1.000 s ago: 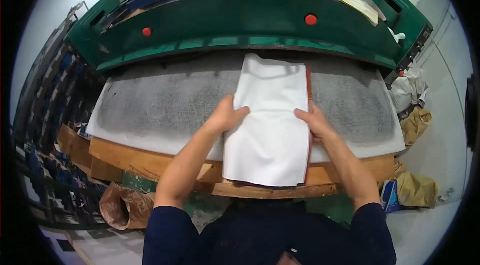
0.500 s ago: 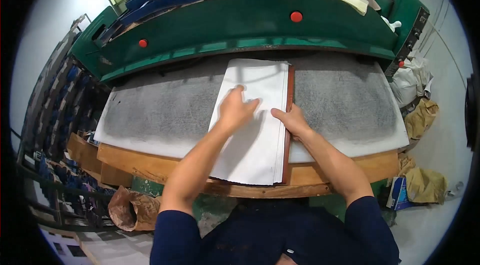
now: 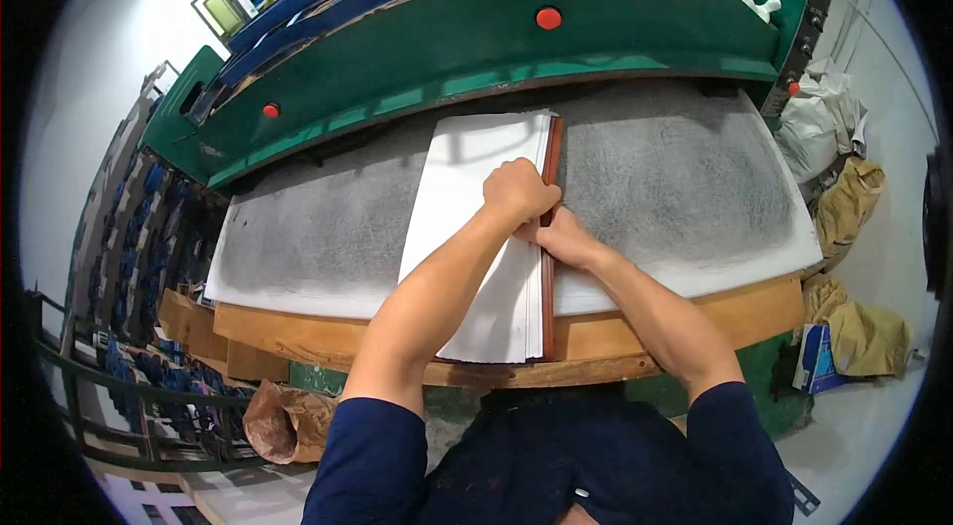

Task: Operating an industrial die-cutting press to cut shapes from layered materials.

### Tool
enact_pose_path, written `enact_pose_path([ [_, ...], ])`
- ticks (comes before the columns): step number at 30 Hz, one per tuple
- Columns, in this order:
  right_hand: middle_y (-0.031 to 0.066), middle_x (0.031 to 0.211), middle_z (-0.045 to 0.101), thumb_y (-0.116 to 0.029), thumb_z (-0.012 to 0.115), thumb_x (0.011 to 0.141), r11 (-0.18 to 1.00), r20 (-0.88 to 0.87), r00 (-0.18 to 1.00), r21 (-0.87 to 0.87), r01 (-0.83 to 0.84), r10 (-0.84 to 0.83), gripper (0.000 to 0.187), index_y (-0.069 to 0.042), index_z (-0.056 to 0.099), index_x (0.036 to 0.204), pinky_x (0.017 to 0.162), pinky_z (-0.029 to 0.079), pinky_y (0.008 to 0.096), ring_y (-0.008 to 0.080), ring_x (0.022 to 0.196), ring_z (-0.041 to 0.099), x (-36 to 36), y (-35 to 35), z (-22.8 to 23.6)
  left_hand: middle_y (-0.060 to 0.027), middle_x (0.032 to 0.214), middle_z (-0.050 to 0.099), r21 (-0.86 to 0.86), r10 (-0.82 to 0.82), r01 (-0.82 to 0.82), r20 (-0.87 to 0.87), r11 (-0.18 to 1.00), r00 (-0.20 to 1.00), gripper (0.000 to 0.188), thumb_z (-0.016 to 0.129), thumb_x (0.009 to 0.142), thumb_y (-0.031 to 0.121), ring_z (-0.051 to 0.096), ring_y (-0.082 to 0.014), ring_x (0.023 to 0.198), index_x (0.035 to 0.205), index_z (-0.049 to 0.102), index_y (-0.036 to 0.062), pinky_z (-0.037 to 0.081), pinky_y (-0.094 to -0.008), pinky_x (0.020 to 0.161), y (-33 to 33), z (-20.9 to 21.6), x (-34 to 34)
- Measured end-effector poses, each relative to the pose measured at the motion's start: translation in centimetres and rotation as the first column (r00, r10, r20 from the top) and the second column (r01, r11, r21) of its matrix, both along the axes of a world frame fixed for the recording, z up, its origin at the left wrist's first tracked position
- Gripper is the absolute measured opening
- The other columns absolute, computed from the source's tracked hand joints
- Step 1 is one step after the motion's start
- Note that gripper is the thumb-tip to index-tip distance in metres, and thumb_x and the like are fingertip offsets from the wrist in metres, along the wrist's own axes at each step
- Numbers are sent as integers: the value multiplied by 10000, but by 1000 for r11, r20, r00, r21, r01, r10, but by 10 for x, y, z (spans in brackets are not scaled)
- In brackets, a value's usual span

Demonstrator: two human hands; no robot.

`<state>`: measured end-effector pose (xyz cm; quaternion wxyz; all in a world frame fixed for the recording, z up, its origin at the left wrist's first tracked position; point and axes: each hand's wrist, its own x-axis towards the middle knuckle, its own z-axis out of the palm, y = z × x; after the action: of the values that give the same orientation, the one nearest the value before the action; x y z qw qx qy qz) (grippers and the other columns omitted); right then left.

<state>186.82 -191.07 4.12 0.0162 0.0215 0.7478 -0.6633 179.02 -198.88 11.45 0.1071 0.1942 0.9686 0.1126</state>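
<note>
across the middle of the worn grey-and-white rectangular pad, taken as landmark, lies a long flat stack of white sheet material, with a thin reddish-brown layer showing along its right side. its near end passes over the pad's near edge, above the long plain wooden board. a dark green metal press beam spans the pad's far side.

both bare hands meet at the stack's right side, over the pad's middle. the left hand is bent, knuckles up, fingers curled downward; its fingertips are hidden, so whether it pinches a layer cannot be told. the right hand appears to grip the stack's right side, thumb on top, remaining fingers largely out of view.

the step in hand is judged to be handling the layers at that side. the next move appears to call for a steady right-hand hold, light and even fingertip pressure from the left, and care that the part beyond the pad's near edge does not sag or slip.
</note>
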Motion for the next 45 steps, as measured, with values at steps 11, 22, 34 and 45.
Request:
enact_pose_path([
  [11,113,940,586,-438,543,910,902,347,938,-411,135,18,448,-34,471,1091,536,531,371,221,756,624,7,7,17,-199,762,663,486,-35,-125,306,865,951,274,613,791,150,661,-268,666,898,669,-96,511,-381,591,-54,-25,-42],
  [22,190,1050,646,-132,610,830,957,203,947,-101,273,-249,389,70,536,1154,797,529,351,248,934,642,-12,-9,14,-53,834,631,640,26,-174,234,748,972,250,612,820,150,558,-138,745,973,648,-44,463,-320,655,-167,15,-81],
  [34,140,1082,654,-103,603,844,949,234,939,-126,288,-254,404,22,559,1226,783,537,340,204,917,645,-11,-17,20,-68,895,664,613,311,-398,249,683,917,265,605,836,124,597,-160,799,1047,664,-25,487,-321,722,-419,-35,-151],
  [45,140,1048,649,-157,628,867,932,360,872,-18,361,-331,380,23,548,1192,757,561,358,224,897,653,-14,-28,42,-139,950,688,599,215,-543,532,588,819,426,765,726,223,663,-218,816,1048,662,-36,540,-363,715,-392,-59,-187],
])
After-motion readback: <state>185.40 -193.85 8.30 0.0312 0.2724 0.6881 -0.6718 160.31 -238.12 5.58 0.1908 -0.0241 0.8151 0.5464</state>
